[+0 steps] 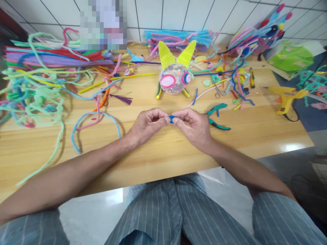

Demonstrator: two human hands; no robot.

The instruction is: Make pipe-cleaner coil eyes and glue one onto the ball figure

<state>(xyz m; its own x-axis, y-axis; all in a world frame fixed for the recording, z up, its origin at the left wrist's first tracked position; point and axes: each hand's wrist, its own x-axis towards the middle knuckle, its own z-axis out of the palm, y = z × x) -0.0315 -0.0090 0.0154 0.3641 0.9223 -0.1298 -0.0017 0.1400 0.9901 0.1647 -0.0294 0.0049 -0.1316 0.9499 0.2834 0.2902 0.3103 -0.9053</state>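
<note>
Between both hands, over the front of the wooden table, is a small blue coil of pipe cleaner (171, 119). My left hand (150, 124) pinches its left side with thumb and forefinger. From the right, my right hand (193, 126) pinches the same piece, and the fingertips hide part of it. Just beyond stands a clear round ball figure (174, 80) with yellow pipe-cleaner ears, pink-and-white and blue eye discs and small yellow-and-dark feet. Green-handled pliers (217, 117) lie right of my right hand, with short blue pipe-cleaner pieces (195, 96) nearby.
Heaped pipe cleaners (38, 88) cover the table's left side. Bundles (178, 39) line the back wall. At right lie a yellow glue gun (287, 97), a yellow cutter (252, 78) and small scissors (219, 92). A blue pipe-cleaner loop (74, 132) lies near my left forearm.
</note>
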